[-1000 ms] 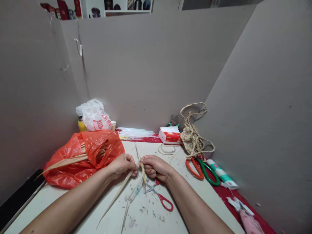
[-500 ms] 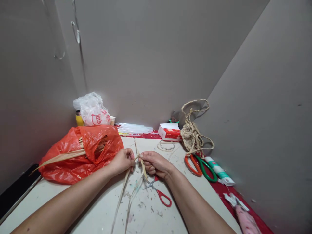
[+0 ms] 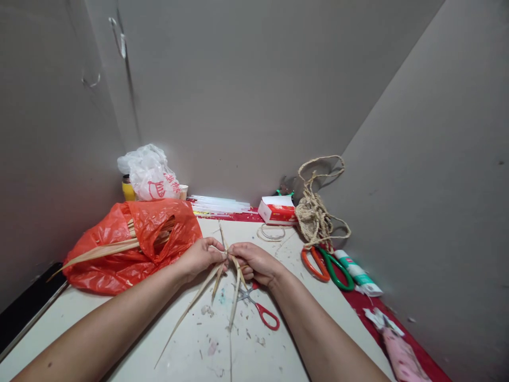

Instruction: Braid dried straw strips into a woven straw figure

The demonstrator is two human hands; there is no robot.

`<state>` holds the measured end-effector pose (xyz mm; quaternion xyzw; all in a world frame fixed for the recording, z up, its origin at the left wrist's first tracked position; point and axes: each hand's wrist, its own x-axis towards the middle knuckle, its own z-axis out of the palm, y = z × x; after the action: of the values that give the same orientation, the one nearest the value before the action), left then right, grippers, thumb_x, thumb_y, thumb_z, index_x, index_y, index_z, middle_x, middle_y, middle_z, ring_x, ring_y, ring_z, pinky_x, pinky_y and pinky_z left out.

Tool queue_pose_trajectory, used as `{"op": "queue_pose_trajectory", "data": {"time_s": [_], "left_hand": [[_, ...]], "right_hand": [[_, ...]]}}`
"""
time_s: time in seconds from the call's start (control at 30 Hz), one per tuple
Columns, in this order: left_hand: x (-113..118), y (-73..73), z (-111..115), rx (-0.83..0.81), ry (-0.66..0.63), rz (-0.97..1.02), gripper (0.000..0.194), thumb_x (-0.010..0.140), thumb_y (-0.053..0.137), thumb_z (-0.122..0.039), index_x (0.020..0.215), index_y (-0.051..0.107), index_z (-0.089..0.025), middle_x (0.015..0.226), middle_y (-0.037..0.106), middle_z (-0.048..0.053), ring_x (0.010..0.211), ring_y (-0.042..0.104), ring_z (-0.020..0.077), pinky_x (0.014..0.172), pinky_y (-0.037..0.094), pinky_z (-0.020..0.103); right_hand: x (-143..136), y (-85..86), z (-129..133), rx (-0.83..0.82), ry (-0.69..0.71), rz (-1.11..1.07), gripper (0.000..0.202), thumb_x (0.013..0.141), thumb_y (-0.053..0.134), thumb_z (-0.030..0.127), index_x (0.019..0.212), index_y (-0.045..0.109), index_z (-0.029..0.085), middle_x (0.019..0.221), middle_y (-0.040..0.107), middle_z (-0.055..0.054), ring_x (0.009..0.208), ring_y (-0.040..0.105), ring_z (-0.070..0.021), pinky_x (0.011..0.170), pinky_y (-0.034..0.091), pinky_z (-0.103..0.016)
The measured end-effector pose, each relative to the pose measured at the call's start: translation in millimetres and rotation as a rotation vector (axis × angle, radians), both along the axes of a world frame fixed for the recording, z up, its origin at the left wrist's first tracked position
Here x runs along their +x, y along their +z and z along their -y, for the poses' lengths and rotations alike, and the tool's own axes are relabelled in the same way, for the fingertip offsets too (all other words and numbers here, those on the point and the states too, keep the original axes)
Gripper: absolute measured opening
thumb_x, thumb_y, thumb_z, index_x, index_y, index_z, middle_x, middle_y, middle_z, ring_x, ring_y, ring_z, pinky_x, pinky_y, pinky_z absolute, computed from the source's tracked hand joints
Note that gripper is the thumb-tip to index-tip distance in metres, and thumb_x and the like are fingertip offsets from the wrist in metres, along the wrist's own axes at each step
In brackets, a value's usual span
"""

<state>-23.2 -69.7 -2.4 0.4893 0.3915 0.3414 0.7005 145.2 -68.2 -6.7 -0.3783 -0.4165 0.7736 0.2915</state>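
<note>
Surrounding strips: scissors nr, red bag L, rope R.

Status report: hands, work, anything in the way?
Left hand, right hand close together, pinching pale plant-fibre strips. Loose ends splayed below. Red-handled scissors close by right hand.

The fingertips of the left hand and right hand cover the spot where the pale strips meet, its detail too small to tell. The right hand hides part of the red-handled scissors. Left of the left hand, the red bag conceals its contents' lower part, and a black object runs off the picture's edge. Well right of the right hand, a pink item is cut off below.
</note>
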Motion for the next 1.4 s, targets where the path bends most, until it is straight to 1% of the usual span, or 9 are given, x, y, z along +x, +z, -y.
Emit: {"op": "queue_pose_trajectory", "data": {"time_s": [0.3,0.4,0.5,0.7,0.93,1.07,1.17,1.27,1.4], "left_hand": [[1,-5.6,-6,-0.091,0.025,-0.018,0.022,0.065,0.069,-0.022,0.070,0.049,-0.013,0.061,0.064,0.005,0.050,0.061,0.0125,0.049,0.048,0.023],[2,-2.8,-8,-0.106,0.005,-0.063,0.019,0.065,0.066,-0.019,0.069,0.048,-0.014,0.063,0.065,0.005,0.043,0.054,0.0076,0.038,0.037,0.015],[2,-0.2,-9,-0.078,-0.029,-0.107,0.016,0.065,0.063,-0.018,0.068,0.047,-0.015,0.061,0.064,0.002,0.033,0.034,0.0005,0.032,0.017,0.012],[-1,1.1,-9,0.012,-0.012,-0.216,0.013,0.064,0.060,-0.019,0.069,0.048,-0.017,0.051,0.058,-0.004,0.032,0.027,0.0011,0.034,0.013,0.015],[4,-5.8,-8,0.312,0.030,-0.347,0.012,0.065,0.058,-0.018,0.062,0.046,-0.017,0.050,0.056,-0.003,0.046,0.049,0.0078,0.048,0.034,0.018],[5,-13.0,-7,0.636,0.106,-0.608,0.010,0.067,0.053,-0.018,0.058,0.048,-0.016,0.053,0.053,-0.003,0.050,0.045,0.0084,0.050,0.032,0.020],[4,-16.1,-6,0.762,0.161,-0.711,0.012,0.068,0.053,-0.020,0.058,0.048,-0.017,0.054,0.051,-0.004,0.052,0.044,0.0086,0.051,0.030,0.020],[5,-17.4,-7,0.680,0.171,-0.665,0.014,0.067,0.056,-0.023,0.059,0.046,-0.017,0.054,0.052,-0.003,0.051,0.045,0.0092,0.049,0.030,0.020],[6,-14.2,-8,0.408,0.083,-0.420,0.016,0.067,0.058,-0.024,0.064,0.043,-0.018,0.053,0.057,-0.002,0.050,0.051,0.0096,0.048,0.034,0.018]], "right_hand": [[2,2.8,2,0.020,0.027,0.059,0.029,0.073,0.062,0.036,0.064,0.041,0.017,0.043,0.029,0.012,0.033,0.015,0.0001,0.032,0.008,-0.014],[1,4.4,3,0.042,0.048,0.101,0.025,0.074,0.060,0.037,0.068,0.046,0.016,0.043,0.029,0.012,0.032,0.016,-0.0002,0.031,0.009,-0.014],[1,4.9,4,0.061,0.063,0.129,0.023,0.076,0.058,0.036,0.071,0.050,0.015,0.044,0.029,0.011,0.032,0.016,-0.0004,0.031,0.009,-0.015],[1,6.1,4,0.052,0.057,0.130,0.021,0.075,0.059,0.036,0.074,0.050,0.016,0.044,0.028,0.012,0.032,0.016,-0.0006,0.031,0.009,-0.015],[2,9.0,4,-0.015,0.030,0.075,0.015,0.072,0.056,0.027,0.067,0.049,0.015,0.041,0.027,0.012,0.031,0.014,-0.0002,0.031,0.007,-0.015],[1,8.7,4,-0.052,-0.003,0.053,0.016,0.070,0.056,0.024,0.062,0.044,0.016,0.041,0.027,0.011,0.031,0.013,0.0002,0.032,0.006,-0.015],[-1,8.5,5,-0.061,-0.003,0.043,0.017,0.070,0.056,0.024,0.061,0.043,0.016,0.041,0.028,0.011,0.031,0.014,0.0004,0.032,0.006,-0.015],[-2,8.6,5,-0.060,0.004,0.050,0.018,0.070,0.056,0.024,0.061,0.043,0.016,0.041,0.028,0.011,0.031,0.014,0.0005,0.032,0.006,-0.014],[-2,9.1,6,-0.051,0.012,0.057,0.016,0.070,0.058,0.025,0.063,0.047,0.015,0.041,0.027,0.012,0.031,0.013,0.0002,0.032,0.006,-0.015]]}}
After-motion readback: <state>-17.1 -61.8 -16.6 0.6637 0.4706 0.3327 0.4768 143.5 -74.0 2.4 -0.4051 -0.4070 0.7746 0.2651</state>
